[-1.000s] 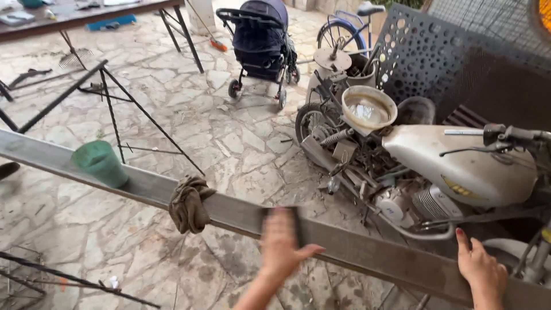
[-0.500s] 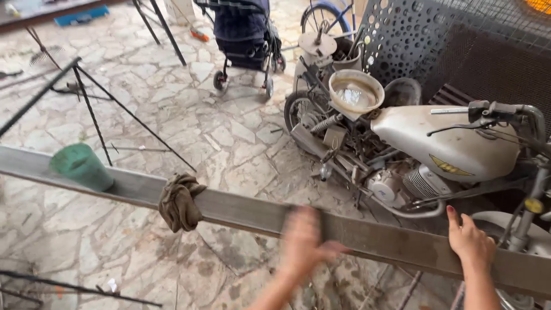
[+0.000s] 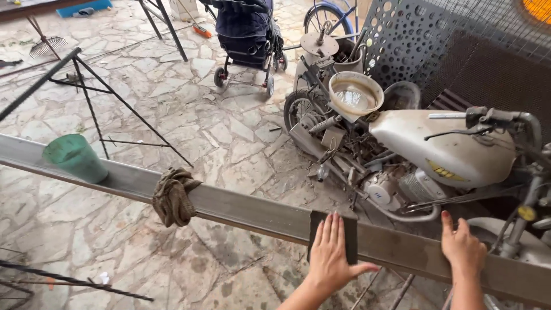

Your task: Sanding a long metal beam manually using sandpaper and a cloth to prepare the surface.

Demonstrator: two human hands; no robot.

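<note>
Two hands on a long steel beam (image 3: 252, 209)

The left hand (image 3: 332, 252) lies flat, fingers spread, pressing a dark sanding sheet (image 3: 334, 236) on the beam; the right hand (image 3: 462, 247) rests open further right. A rag (image 3: 172, 195) and green cup (image 3: 74, 156) sit leftward.

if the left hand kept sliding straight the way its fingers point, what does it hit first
Past the left hand and its dark sanding pad comes the metal beam's far edge, then likely the old motorcycle; depth unclear.
</note>
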